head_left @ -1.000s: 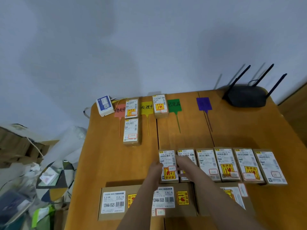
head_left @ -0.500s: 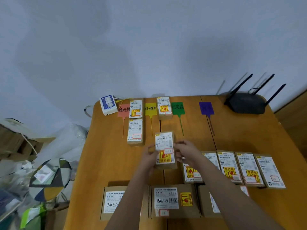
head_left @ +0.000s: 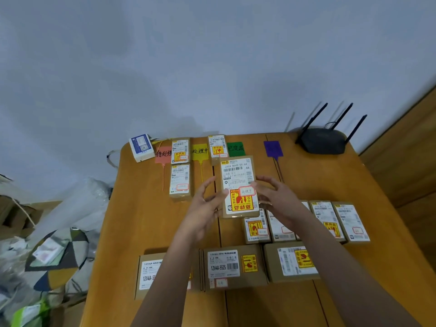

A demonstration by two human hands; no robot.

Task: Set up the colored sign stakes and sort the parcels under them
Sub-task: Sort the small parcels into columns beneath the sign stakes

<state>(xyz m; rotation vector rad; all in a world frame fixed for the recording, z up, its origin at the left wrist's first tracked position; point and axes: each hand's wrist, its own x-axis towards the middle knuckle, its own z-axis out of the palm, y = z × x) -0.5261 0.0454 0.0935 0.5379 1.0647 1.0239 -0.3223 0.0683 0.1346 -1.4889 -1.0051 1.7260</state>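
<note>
Brown cardboard parcel (head_left: 238, 185) lifted above the wooden desk (head_left: 141, 223), label face up, pinched between both hands: left hand (head_left: 204, 210) gripping its lower left edge, thumb and fingers curled against the side; right hand (head_left: 278, 199) clasping the right edge, fingers bent round it. Yellow fragile sticker and small red-outlined tag on the near half of the label. Held over the middle of the desk, in front of the green sign stake (head_left: 236, 149) and partly hiding it. Along the far edge, from the left: pink sign stake (head_left: 163, 154), yellow sign stake (head_left: 200, 151), green, then purple sign stake (head_left: 273, 148), all lying flat with thin stems pointing toward the near side. Two small parcels (head_left: 180, 180) in a column between pink and yellow; one small parcel (head_left: 217, 147) between yellow and green. Row of small parcels (head_left: 335, 220) on the right half of the desk, partly covered by the right forearm. Three larger boxes (head_left: 233, 267) side by side nearest the camera. White and blue box (head_left: 141, 147) at the far left corner, black router (head_left: 323, 143) with upright antennas at the far right corner. Cluttered bags (head_left: 47, 251) on the floor to the left.
</note>
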